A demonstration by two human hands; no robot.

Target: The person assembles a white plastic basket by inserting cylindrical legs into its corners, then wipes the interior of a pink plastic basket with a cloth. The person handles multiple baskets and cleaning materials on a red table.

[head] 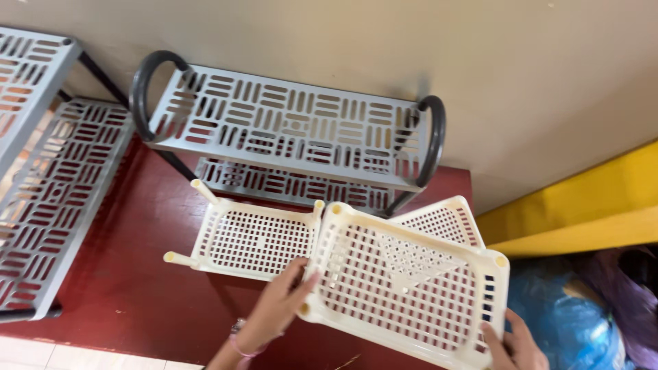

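Head view, cream shelf tray (404, 288) between both hands, left hand (277, 305) and right hand (514, 342) gripping its edges

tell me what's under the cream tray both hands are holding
Under the cream tray, held by left hand and right hand, another perforated cream shelf peeks out; its covered part and the floor beneath stay hidden.

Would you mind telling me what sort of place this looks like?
Probably a corner of a home, perhaps a storage or entry area. Grey slatted racks stand on a dark red floor against a plain wall, and both hands hold a cream plastic shelf tray near stuffed bags.
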